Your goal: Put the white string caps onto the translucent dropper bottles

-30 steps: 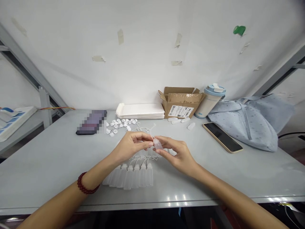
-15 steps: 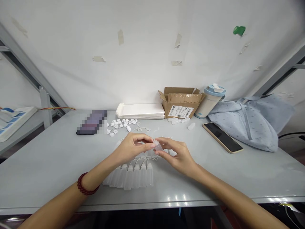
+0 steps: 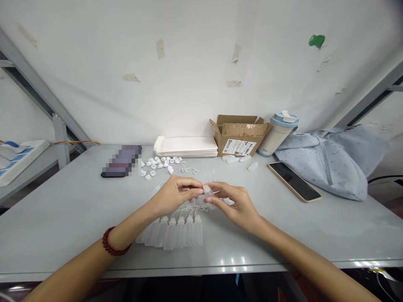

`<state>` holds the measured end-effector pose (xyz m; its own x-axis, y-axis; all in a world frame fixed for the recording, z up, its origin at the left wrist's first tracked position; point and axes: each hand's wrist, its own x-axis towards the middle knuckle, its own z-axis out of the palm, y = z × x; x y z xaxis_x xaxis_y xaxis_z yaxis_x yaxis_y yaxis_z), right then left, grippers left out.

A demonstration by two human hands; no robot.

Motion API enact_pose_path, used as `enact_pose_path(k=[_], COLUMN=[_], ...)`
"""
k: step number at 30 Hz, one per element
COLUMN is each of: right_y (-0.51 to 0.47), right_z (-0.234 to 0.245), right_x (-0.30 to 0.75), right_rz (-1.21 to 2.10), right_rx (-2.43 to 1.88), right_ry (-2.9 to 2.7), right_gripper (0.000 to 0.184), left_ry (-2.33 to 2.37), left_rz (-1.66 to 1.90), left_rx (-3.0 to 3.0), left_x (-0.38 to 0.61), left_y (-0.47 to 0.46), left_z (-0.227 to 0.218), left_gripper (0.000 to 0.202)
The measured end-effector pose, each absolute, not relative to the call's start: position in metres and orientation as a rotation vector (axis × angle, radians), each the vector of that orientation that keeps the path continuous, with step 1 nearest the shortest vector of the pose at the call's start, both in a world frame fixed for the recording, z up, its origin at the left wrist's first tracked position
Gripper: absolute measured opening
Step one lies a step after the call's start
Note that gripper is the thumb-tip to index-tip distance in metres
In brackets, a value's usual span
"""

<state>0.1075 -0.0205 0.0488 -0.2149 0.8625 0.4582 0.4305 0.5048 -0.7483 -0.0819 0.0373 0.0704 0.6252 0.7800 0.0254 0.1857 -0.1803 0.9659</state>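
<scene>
A small translucent plastic bottle (image 3: 208,192) is held tilted above the table between my two hands. My right hand (image 3: 234,205) grips its body between thumb and fingers, hiding much of it. The fingertips of my left hand (image 3: 178,193) are pinched together against the bottle's neck. From the top a thin pale strap (image 3: 209,175) sticks up. Just below my hands, a row of similar bottles (image 3: 180,233) lies flat, with thin bent tubes or straps at their necks. More translucent pieces behind them are partly covered by my hands.
Small white caps (image 3: 157,162) lie scattered behind my left hand, beside a pixelated dark phone (image 3: 121,161). Along the wall stand white flat packs (image 3: 187,146), a cardboard box (image 3: 241,136) and a tumbler (image 3: 277,134). A phone (image 3: 294,181) and a grey-blue bag (image 3: 330,163) are at right.
The bottle has turned slightly between my fingers, and its thin strap has shifted a little to the right. Both hands stay in nearly the same place.
</scene>
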Motion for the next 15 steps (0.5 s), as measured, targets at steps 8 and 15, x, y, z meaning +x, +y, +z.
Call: enact_pose_path(k=[8, 15], right_y=[-0.018, -0.017], right_z=[0.046, 0.046], right_x=[0.108, 0.109], right_rz=[0.559, 0.71], right_rx=[-1.075, -1.186], right_ry=[-1.855, -1.734], right_gripper=[0.021, 0.022], left_ry=[0.901, 0.904], left_rz=[0.661, 0.824], left_rx=[1.807, 2.13], left_x=[-0.079, -0.079], left_y=[0.035, 0.025], left_z=[0.069, 0.072], left_gripper=[0.013, 0.014])
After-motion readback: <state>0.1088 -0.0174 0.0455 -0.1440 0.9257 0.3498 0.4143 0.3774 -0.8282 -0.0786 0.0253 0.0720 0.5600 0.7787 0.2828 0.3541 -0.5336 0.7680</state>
